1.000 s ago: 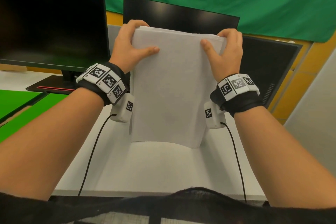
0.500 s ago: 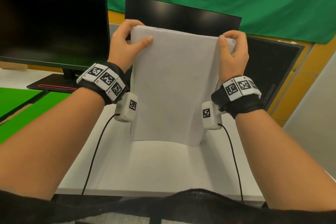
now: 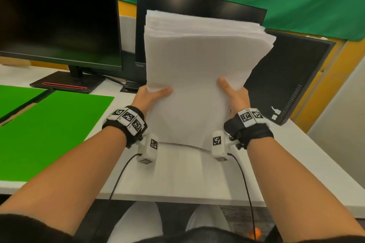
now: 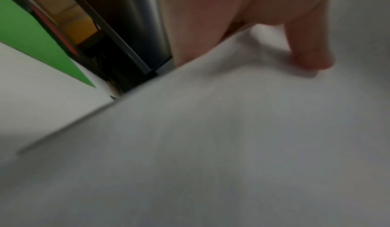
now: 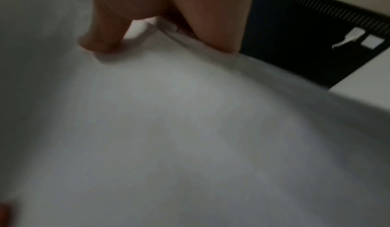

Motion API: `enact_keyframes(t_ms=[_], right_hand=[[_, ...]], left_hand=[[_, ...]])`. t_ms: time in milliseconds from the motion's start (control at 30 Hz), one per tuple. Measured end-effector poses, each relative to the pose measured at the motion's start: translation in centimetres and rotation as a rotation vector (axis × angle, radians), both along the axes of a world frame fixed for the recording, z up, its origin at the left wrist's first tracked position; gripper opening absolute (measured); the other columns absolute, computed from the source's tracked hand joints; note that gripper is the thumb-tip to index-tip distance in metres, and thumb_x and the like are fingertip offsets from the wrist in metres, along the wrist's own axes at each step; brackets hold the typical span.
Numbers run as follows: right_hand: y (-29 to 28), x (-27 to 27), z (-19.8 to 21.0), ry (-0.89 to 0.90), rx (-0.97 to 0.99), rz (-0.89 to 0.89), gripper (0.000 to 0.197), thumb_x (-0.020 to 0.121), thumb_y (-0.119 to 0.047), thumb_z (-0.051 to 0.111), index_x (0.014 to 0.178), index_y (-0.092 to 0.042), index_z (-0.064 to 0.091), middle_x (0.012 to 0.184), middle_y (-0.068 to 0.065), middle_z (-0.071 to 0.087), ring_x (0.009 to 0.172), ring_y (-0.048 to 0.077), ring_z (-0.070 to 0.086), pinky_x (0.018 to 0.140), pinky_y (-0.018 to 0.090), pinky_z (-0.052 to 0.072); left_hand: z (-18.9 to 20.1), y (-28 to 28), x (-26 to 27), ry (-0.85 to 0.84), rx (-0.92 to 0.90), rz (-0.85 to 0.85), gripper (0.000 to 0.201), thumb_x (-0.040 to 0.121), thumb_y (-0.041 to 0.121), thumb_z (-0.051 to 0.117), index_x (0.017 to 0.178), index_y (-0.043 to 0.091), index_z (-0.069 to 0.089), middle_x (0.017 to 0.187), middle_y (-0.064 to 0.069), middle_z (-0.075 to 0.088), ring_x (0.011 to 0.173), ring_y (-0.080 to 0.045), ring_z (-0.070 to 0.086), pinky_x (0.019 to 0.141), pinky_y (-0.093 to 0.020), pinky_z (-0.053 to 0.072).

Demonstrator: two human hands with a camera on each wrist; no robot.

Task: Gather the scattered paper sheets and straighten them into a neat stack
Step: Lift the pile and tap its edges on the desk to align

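- We hold the paper sheets (image 3: 189,77) upright on end, their bottom edge at or just above the white desk (image 3: 177,175), in front of the middle monitor (image 3: 197,6); whether the edge touches, we cannot tell
- The top edges are fanned and stepped, so we judge the bundle gathered but not yet squared; standing it on end is likely meant to let the sheets drop level against the desk
- Our left hand (image 3: 147,96) grips the left long edge about midway up, thumb lying across the front face and the fingers hidden behind the paper
- Our right hand (image 3: 234,94) grips the right long edge at a matching height, thumb on the front and fingers curled behind; both wrist views show a thumb pressed on blurred white paper
- Holding both sides at mid-height keeps the bundle from bowing or splaying, though the lower part curves a little
- A green mat (image 3: 51,132) lies on the desk to our left, well apart from the sheets
- A larger dark monitor (image 3: 57,16) stands at the left rear, and a black computer case (image 3: 286,77) sits just right of the paper
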State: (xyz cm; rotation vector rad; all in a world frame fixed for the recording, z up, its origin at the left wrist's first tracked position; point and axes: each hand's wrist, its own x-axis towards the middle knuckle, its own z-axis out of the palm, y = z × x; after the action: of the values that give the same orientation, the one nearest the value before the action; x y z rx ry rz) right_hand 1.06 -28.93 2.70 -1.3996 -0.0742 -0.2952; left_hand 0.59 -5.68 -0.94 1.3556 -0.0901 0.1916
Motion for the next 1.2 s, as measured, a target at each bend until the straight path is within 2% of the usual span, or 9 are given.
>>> enact_keyframes(t_ms=[67, 200, 300, 500, 633, 767, 867, 1033, 1200], right_hand=[[-0.2, 0.1, 0.2, -0.051, 0.067, 0.001, 0.047, 0.071, -0.025, 0.078, 0.113, -0.014, 0.061, 0.111, 0.008, 0.068, 0.098, 0.022, 0.067, 0.09, 0.036, 0.054], [-1.5, 0.4, -2.0, 0.028, -0.17, 0.073, 0.061, 0.054, -0.037, 0.086, 0.108, -0.02, 0.062, 0.112, 0.005, 0.068, 0.101, 0.023, 0.066, 0.087, 0.039, 0.055], [-1.6, 0.7, -2.4, 0.028, -0.304, 0.057, 0.044, 0.074, -0.003, 0.072, 0.115, -0.01, 0.059, 0.112, 0.009, 0.066, 0.105, 0.031, 0.063, 0.096, 0.05, 0.049], [-1.5, 1.0, 1.4, -0.132, -0.192, 0.161, 0.062, 0.071, 0.022, 0.056, 0.124, -0.009, 0.049, 0.106, 0.002, 0.065, 0.1, 0.022, 0.065, 0.086, 0.038, 0.055], [-1.9, 0.8, 0.8, -0.086, -0.107, 0.25, 0.071, 0.067, -0.005, 0.079, 0.13, -0.006, 0.047, 0.124, 0.013, 0.061, 0.111, 0.03, 0.062, 0.086, 0.041, 0.055], [-1.5, 0.6, -1.3, 0.076, -0.184, 0.243, 0.111, 0.027, -0.047, 0.092, 0.125, -0.009, 0.056, 0.12, 0.01, 0.066, 0.108, 0.028, 0.063, 0.097, 0.047, 0.049], [-1.2, 0.9, -2.1, 0.056, -0.165, 0.181, 0.109, 0.021, -0.049, 0.091, 0.119, -0.009, 0.061, 0.114, 0.009, 0.068, 0.104, 0.028, 0.065, 0.095, 0.046, 0.051], [-1.1, 0.2, -1.9, 0.036, -0.215, 0.163, 0.07, 0.039, -0.038, 0.09, 0.101, -0.02, 0.063, 0.101, -0.002, 0.069, 0.099, 0.022, 0.066, 0.093, 0.044, 0.052], [-0.9, 0.0, 0.7, -0.117, -0.133, 0.149, 0.103, 0.035, -0.049, 0.089, 0.124, -0.01, 0.055, 0.121, 0.009, 0.064, 0.11, 0.024, 0.063, 0.091, 0.037, 0.053]], left_hand=[[0.2, 0.3, 0.0, -0.037, -0.014, 0.035, 0.039, 0.072, 0.013, 0.076, 0.11, 0.012, 0.065, 0.108, -0.01, 0.069, 0.1, -0.028, 0.066, 0.09, -0.041, 0.052], [-1.4, 2.1, -0.2, 0.002, 0.062, 0.047, 0.045, 0.065, 0.009, 0.079, 0.107, 0.014, 0.065, 0.106, -0.009, 0.069, 0.101, -0.032, 0.064, 0.09, -0.044, 0.053], [-1.0, 2.7, -0.6, 0.008, 0.137, -0.01, 0.078, 0.05, 0.028, 0.086, 0.122, 0.013, 0.059, 0.119, -0.009, 0.067, 0.11, -0.03, 0.063, 0.094, -0.047, 0.052], [2.4, 3.2, 0.1, -0.075, 0.125, -0.025, 0.048, 0.081, 0.004, 0.067, 0.125, 0.015, 0.052, 0.119, -0.003, 0.064, 0.109, -0.023, 0.062, 0.092, -0.043, 0.052], [1.5, 3.4, 0.4, -0.08, 0.044, -0.044, 0.04, 0.082, -0.006, 0.061, 0.114, 0.017, 0.056, 0.113, -0.004, 0.065, 0.107, -0.027, 0.062, 0.084, -0.037, 0.057], [1.3, 3.3, 0.4, -0.064, 0.029, -0.093, 0.043, 0.08, -0.001, 0.065, 0.118, 0.017, 0.056, 0.113, -0.003, 0.066, 0.106, -0.025, 0.063, 0.079, -0.034, 0.058], [1.9, 3.0, 0.0, -0.031, 0.144, -0.133, 0.066, 0.062, 0.022, 0.081, 0.123, 0.02, 0.055, 0.119, -0.002, 0.065, 0.111, -0.024, 0.062, 0.088, -0.041, 0.055], [2.2, 2.6, -0.2, -0.059, 0.168, -0.009, 0.055, 0.08, 0.009, 0.07, 0.131, 0.01, 0.05, 0.128, -0.009, 0.061, 0.118, -0.029, 0.059, 0.1, -0.05, 0.048], [3.7, 2.2, -0.6, -0.086, 0.115, -0.07, 0.059, 0.069, 0.019, 0.07, 0.124, 0.018, 0.051, 0.113, 0.002, 0.063, 0.107, -0.02, 0.061, 0.088, -0.039, 0.054]])
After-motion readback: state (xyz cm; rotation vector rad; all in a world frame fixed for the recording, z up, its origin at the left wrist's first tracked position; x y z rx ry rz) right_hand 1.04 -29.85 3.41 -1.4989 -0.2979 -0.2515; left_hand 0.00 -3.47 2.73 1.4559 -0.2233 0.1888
